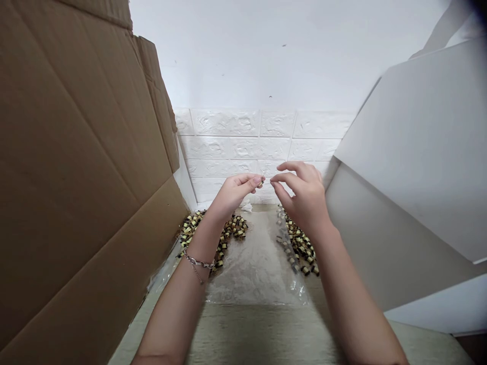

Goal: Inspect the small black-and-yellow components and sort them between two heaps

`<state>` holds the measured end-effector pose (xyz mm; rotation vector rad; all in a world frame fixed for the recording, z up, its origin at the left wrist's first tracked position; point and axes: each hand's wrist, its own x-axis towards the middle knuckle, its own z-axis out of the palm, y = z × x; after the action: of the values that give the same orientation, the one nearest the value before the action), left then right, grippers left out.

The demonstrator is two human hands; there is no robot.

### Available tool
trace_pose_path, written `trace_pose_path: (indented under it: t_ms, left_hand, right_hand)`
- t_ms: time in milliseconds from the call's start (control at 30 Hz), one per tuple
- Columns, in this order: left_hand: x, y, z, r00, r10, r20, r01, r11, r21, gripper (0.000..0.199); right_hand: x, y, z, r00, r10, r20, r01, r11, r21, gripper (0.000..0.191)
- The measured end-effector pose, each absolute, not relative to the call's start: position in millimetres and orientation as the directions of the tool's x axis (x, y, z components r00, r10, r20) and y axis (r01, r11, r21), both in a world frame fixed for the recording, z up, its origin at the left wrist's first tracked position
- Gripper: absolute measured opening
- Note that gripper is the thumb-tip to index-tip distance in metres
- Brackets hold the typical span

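Observation:
My left hand (240, 188) is raised over the table and pinches a small coil component (261, 183) between thumb and fingertips. The piece shows pale yellow and dark parts, and its details are too small to read. Just right of it, my right hand (300, 188) has thumb and index fingertips drawn together in a pinch, the other fingers curled loosely. Whether a thin wire lies in that pinch cannot be seen. Below my left forearm spreads a pile of similar yellow-and-black coil components (238, 226). A second pile (302, 244) lies beside my right wrist, partly hidden by it.
A clear plastic bag (254, 268) lies flat on the wooden table (258, 329) between the piles. Tall brown cardboard (83, 152) walls off the left, and white panels (414, 137) stand at the right. Behind is a white brick-patterned wall (228, 123).

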<state>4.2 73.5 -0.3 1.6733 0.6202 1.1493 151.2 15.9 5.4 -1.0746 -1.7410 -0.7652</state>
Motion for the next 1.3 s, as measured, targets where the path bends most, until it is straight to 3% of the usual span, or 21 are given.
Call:
trace_pose_path:
  t_ms: [467,700,867,1300]
  left_hand:
    - [5,74,-2,0.414,0.841,0.349,-0.286,-0.244,0.927,0.024]
    - [-2,72,5,0.433,0.875,0.217,-0.551,0.066,0.832,0.024]
    - [3,59,11,0.527,0.832,0.173,-0.631,0.247,0.736,0.020]
    - [18,54,2,0.542,0.822,0.174,-0.507,0.155,0.848,0.028]
  right_hand:
    - [142,20,0,-0.210,0.381,0.900,0.885,0.466,0.009,0.007]
    - [142,18,2,-0.161,0.376,0.913,0.875,0.482,-0.045,0.011]
    - [136,18,-1,-0.140,0.305,0.942,0.864,0.502,-0.034,0.020]
    - [137,18,-2,-0.020,0.265,0.964,0.877,0.468,-0.110,0.018]
